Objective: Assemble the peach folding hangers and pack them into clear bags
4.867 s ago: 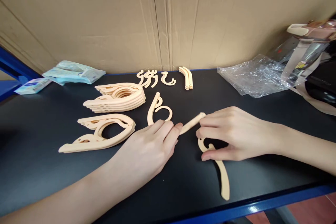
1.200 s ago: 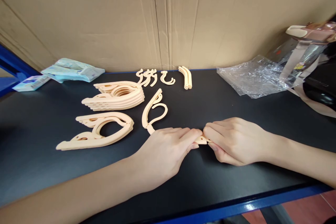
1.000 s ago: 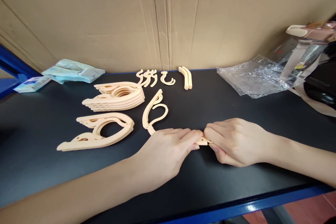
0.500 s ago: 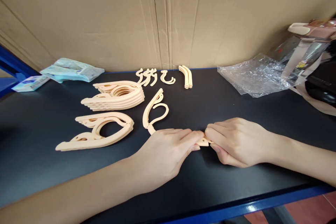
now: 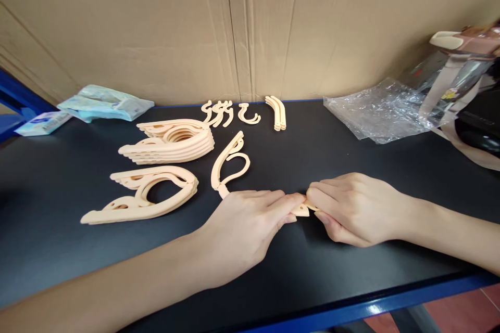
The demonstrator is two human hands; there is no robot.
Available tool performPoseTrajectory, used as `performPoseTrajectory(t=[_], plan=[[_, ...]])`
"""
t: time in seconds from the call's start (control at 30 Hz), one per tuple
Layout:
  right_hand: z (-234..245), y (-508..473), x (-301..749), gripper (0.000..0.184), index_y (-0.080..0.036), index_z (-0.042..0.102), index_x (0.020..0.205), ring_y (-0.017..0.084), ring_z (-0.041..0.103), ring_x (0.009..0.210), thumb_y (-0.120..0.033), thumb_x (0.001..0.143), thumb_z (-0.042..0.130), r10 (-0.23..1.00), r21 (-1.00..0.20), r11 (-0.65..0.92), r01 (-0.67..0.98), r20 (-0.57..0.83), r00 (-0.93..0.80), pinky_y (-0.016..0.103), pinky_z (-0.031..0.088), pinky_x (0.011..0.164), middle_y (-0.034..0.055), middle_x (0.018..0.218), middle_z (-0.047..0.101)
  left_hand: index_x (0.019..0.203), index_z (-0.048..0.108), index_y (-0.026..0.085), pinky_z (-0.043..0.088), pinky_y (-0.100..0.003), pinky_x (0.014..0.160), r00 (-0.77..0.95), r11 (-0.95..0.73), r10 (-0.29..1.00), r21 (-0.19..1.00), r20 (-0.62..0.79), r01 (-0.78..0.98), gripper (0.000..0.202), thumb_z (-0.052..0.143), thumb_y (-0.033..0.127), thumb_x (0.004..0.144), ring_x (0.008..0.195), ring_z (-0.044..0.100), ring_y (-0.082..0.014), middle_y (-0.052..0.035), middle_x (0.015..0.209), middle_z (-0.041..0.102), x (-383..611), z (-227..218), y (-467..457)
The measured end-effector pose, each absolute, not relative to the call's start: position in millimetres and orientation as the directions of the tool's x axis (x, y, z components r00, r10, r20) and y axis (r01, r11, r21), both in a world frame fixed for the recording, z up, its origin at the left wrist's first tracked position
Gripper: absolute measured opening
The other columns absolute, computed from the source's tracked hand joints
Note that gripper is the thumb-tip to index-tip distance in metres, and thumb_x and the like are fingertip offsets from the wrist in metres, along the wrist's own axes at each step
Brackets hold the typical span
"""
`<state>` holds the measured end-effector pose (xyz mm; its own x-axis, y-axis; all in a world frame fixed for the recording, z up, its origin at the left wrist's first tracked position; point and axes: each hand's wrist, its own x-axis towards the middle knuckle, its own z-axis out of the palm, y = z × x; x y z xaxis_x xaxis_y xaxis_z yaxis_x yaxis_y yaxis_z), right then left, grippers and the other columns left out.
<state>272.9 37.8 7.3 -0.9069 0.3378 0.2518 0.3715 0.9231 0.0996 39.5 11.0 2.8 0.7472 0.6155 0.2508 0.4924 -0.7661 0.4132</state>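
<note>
My left hand (image 5: 253,226) is closed around one arm of a cream folding clothes hanger (image 5: 221,166). The hanger's other arm and its curved hook reach away from me beyond the knuckles. A pale flat end of the held arm pokes out past my left thumb. My right hand (image 5: 351,210) faces it with fingers curled, pinching a thin cream plastic piece (image 5: 311,206) that meets that end. The rest of this piece is hidden inside the fist. Both hands are low over the black tabletop (image 5: 312,281), close together.
Folded hangers lie in a taller stack (image 5: 167,145) and a lower stack (image 5: 140,197) on the left. Behind are loose hooks (image 5: 222,113) and curved arm pieces (image 5: 276,113). Tissue packs (image 5: 105,104) lie back left; clear plastic film (image 5: 375,112) and a strapped bottle (image 5: 453,73) stand back right.
My right hand has shifted very slightly away from the left, so a little more of the thin piece shows between them. The hanger and stacks keep their places.
</note>
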Motion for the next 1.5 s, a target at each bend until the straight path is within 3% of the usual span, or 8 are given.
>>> performPoseTrajectory(t=[0.3, 0.47, 0.7, 0.83, 0.97, 1.07, 1.27, 1.5], plan=[[8.8, 36.2, 276.4, 0.024, -0.021, 0.047, 0.075, 0.014, 0.040, 0.049, -0.013, 0.092, 0.031, 0.343, 0.095, 0.920, 0.380, 0.275, -0.898, 0.028, 0.029, 0.049, -0.0018, 0.060, 0.049, 0.117, 0.061, 0.016, 0.048, -0.025, 0.063, 0.709, -0.741, 0.652, 0.427, 0.269, 0.519, 0.026, 0.038, 0.017, 0.103, 0.074, 0.066, -0.0150, 0.0006, 0.088, 0.068, 37.9, 5.0, 11.7], [10.5, 38.0, 277.7, 0.021, -0.022, 0.041, 0.077, 0.013, 0.037, 0.049, -0.013, 0.093, 0.031, 0.411, -0.047, 0.910, 0.412, 0.237, -0.880, 0.027, 0.028, 0.049, -0.0030, 0.061, 0.049, 0.116, 0.058, 0.017, 0.049, -0.023, 0.074, 0.704, -0.722, 0.663, 0.468, 0.256, 0.510, 0.022, 0.040, 0.017, 0.104, 0.090, 0.069, -0.0131, 0.0018, 0.106, 0.072, 38.9, 4.8, 14.2], [12.7, 40.5, 278.6, 0.019, -0.023, 0.039, 0.081, 0.013, 0.033, 0.048, -0.018, 0.096, 0.029, 0.488, -0.245, 0.860, 0.448, 0.132, -0.863, 0.027, 0.027, 0.049, -0.0044, 0.063, 0.047, 0.127, 0.052, 0.017, 0.050, -0.025, 0.077, 0.705, -0.730, 0.661, 0.435, 0.256, 0.527, 0.025, 0.041, 0.020, 0.104, 0.098, 0.070, -0.0144, 0.0003, 0.118, 0.071, 37.8, 4.5, 13.8], [11.0, 38.0, 277.1, 0.018, -0.022, 0.041, 0.082, 0.013, 0.035, 0.047, -0.016, 0.095, 0.030, 0.481, -0.200, 0.869, 0.453, 0.125, -0.868, 0.027, 0.027, 0.048, -0.0035, 0.063, 0.049, 0.121, 0.054, 0.019, 0.050, -0.026, 0.074, 0.715, -0.735, 0.654, 0.431, 0.249, 0.523, 0.022, 0.040, 0.021, 0.105, 0.094, 0.071, -0.0148, 0.0014, 0.113, 0.072, 37.9, 4.7, 12.7], [9.0, 34.7, 272.5, 0.020, -0.022, 0.043, 0.079, 0.013, 0.040, 0.049, -0.014, 0.092, 0.030, 0.430, -0.081, 0.903, 0.422, 0.163, -0.888, 0.027, 0.027, 0.049, -0.0013, 0.063, 0.053, 0.112, 0.054, 0.016, 0.050, -0.028, 0.066, 0.726, -0.715, 0.660, 0.456, 0.192, 0.529, 0.020, 0.037, 0.022, 0.105, 0.082, 0.070, -0.0170, 0.0007, 0.095, 0.072, 40.1, 5.5, 11.1], [9.7, 35.0, 271.6, 0.021, -0.021, 0.043, 0.078, 0.013, 0.043, 0.051, -0.014, 0.092, 0.030, 0.407, -0.069, 0.914, 0.401, 0.165, -0.899, 0.027, 0.029, 0.050, -0.0005, 0.064, 0.054, 0.112, 0.054, 0.015, 0.050, -0.028, 0.064, 0.731, -0.707, 0.661, 0.469, 0.170, 0.530, 0.022, 0.035, 0.022, 0.105, 0.079, 0.070, -0.0180, -0.0007, 0.092, 0.071, 41.6, 5.8, 10.6], [14.8, 40.8, 278.1, 0.018, -0.022, 0.041, 0.081, 0.013, 0.038, 0.049, -0.019, 0.096, 0.030, 0.511, -0.251, 0.840, 0.480, 0.069, -0.857, 0.028, 0.027, 0.051, -0.0020, 0.065, 0.052, 0.125, 0.052, 0.018, 0.051, -0.027, 0.076, 0.694, -0.695, 0.687, 0.477, 0.217, 0.539, 0.024, 0.041, 0.023, 0.104, 0.095, 0.071, -0.0162, 0.0006, 0.112, 0.073, 41.5, 3.8, 12.8], [18.9, 41.9, 277.2, 0.021, -0.023, 0.037, 0.079, 0.012, 0.038, 0.050, -0.024, 0.098, 0.028, 0.562, -0.380, 0.764, 0.522, -0.007, -0.827, 0.028, 0.028, 0.052, -0.0033, 0.065, 0.047, 0.128, 0.051, 0.019, 0.051, -0.026, 0.075, 0.691, -0.680, 0.695, 0.497, 0.202, 0.539, 0.026, 0.041, 0.021, 0.104, 0.097, 0.070, -0.0154, 0.0010, 0.115, 0.072, 40.2, 4.6, 12.9]])
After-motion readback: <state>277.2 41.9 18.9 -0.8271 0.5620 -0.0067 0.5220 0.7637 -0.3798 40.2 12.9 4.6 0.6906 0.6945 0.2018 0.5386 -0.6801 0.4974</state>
